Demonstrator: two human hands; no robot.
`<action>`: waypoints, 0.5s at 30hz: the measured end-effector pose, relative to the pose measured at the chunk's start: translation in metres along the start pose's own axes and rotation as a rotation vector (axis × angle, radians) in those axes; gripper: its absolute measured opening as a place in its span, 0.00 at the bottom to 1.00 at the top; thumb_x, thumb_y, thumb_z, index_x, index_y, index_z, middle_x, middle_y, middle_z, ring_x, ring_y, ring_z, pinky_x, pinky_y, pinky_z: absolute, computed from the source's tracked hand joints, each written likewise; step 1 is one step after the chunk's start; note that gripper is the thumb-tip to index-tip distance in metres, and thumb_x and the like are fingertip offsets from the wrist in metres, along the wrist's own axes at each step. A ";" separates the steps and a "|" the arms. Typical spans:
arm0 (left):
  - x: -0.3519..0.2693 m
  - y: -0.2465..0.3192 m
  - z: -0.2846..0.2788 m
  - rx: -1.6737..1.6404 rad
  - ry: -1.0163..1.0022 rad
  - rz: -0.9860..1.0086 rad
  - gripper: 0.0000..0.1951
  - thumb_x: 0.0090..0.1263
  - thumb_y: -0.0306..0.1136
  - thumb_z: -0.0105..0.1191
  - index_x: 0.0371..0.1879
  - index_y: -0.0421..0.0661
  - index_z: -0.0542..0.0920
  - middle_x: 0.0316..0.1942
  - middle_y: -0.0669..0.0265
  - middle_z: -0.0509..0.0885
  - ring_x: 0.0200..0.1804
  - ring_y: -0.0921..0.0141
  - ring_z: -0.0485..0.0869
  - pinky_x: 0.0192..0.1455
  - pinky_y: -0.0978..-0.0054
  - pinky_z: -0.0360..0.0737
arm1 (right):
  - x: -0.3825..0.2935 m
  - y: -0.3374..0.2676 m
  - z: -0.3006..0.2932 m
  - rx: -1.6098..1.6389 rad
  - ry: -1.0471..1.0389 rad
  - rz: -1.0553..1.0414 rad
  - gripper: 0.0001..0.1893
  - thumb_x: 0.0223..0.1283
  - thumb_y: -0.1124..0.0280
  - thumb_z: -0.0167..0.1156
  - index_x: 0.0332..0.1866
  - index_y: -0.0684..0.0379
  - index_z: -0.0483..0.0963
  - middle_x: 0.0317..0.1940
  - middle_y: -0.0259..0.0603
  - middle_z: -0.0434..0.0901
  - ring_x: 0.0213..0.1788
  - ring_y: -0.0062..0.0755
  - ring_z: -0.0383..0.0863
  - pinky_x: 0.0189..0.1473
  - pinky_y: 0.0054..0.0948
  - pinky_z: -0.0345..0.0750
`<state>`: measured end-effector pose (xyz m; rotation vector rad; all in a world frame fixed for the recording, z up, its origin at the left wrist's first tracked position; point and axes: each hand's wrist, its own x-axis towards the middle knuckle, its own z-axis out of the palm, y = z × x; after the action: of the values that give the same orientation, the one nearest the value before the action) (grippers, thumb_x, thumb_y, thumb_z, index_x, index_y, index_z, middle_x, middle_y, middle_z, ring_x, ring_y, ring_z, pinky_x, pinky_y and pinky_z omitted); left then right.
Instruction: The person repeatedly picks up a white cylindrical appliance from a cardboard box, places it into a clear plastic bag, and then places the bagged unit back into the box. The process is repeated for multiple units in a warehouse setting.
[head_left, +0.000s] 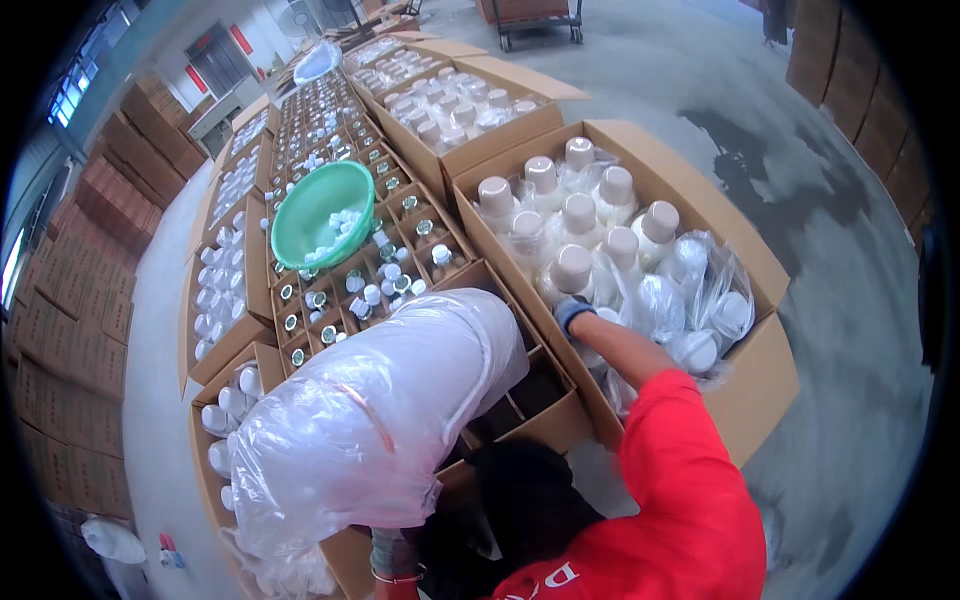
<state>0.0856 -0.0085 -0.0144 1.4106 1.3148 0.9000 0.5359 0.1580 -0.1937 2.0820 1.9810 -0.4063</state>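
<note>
My right hand (571, 311), in a blue-grey glove, reaches into a cardboard box (517, 307) on the right. It is against a white bottle with a beige cap (570, 268), its fingers mostly hidden. Behind it stand several similar capped bottles (579, 212), some wrapped in clear plastic. At the bottom, the gloved left hand (390, 547) is beside the lower end of a large, bulging plastic bag (375, 397). Its fingers are hidden, so I cannot tell whether they grip it. The bag lies across divided cartons and covers part of the left box.
A green basin (322, 214) holding small white caps rests on divided cartons (420, 225) of glass bottles. Open boxes of capped bottles line both sides, including a left one (221, 281). Stacked cartons (75, 322) stand far left. A wheeled cart (536, 26) is at the back.
</note>
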 end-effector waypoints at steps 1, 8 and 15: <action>0.005 0.004 0.006 -0.025 -0.007 0.021 0.21 0.70 0.32 0.55 0.59 0.39 0.70 0.56 0.58 0.77 0.55 0.60 0.79 0.58 0.59 0.78 | -0.017 -0.001 -0.023 -0.032 0.039 -0.030 0.16 0.64 0.66 0.49 0.48 0.55 0.83 0.48 0.49 0.83 0.49 0.45 0.85 0.49 0.40 0.80; 0.057 0.065 0.083 -0.062 -0.194 0.348 0.22 0.71 0.33 0.54 0.61 0.39 0.69 0.57 0.57 0.76 0.55 0.59 0.79 0.59 0.57 0.78 | -0.139 0.064 -0.136 -0.155 0.596 -0.121 0.11 0.54 0.67 0.57 0.43 0.51 0.77 0.32 0.43 0.83 0.37 0.42 0.84 0.31 0.49 0.77; 0.118 0.045 0.185 -0.837 -0.299 0.187 0.22 0.67 0.23 0.54 0.61 0.38 0.68 0.58 0.57 0.75 0.56 0.60 0.79 0.60 0.62 0.80 | -0.292 0.071 -0.292 -0.186 0.790 0.091 0.15 0.46 0.72 0.63 0.42 0.53 0.75 0.32 0.48 0.78 0.40 0.50 0.79 0.43 0.44 0.75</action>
<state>0.2908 0.0802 -0.0300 0.9452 0.4731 1.1310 0.6049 -0.0131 0.1821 2.4063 2.1489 0.7051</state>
